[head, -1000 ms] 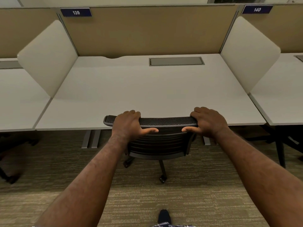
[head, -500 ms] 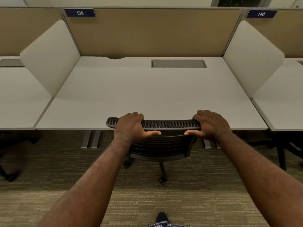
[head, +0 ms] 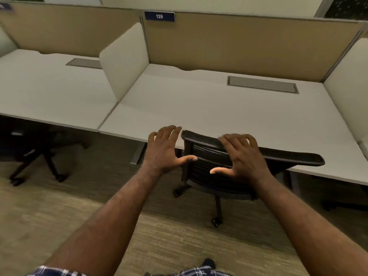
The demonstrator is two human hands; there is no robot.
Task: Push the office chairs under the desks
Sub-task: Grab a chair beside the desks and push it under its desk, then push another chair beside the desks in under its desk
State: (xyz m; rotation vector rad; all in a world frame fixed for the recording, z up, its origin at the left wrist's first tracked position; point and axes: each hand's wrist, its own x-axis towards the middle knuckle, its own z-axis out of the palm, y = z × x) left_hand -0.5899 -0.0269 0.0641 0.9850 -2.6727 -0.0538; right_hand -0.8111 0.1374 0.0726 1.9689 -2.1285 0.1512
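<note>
Judge this chair (head: 229, 168) as nearly done: its seat is out of sight beneath the desk (head: 199, 108) and its mesh top rail lies level with the desk's front edge, just beyond your fingertips. Before you leave it, check that the back stands square to that edge; from here its right end seems to swing a little nearer you than its left. If you nudge it, press with a flat palm low on the backrest rather than pulling on the rail, so the castors roll instead of tipping the chair.

Your left hand (head: 166, 150) is spread wide, fingers fanned and thumb stretched toward the chair, holding nothing; it hangs just left of the rail's end and appears clear of it. Your right hand (head: 242, 158) is also open, fingers loosely curved over the top rail and thumb pointing left across the backrest. Whether those fingers rest on the mesh or float just above it, you cannot tell from this view.

Another chair (head: 37, 148) stands well to the left of your left hand, beneath the neighbouring desk (head: 49, 92).
</note>
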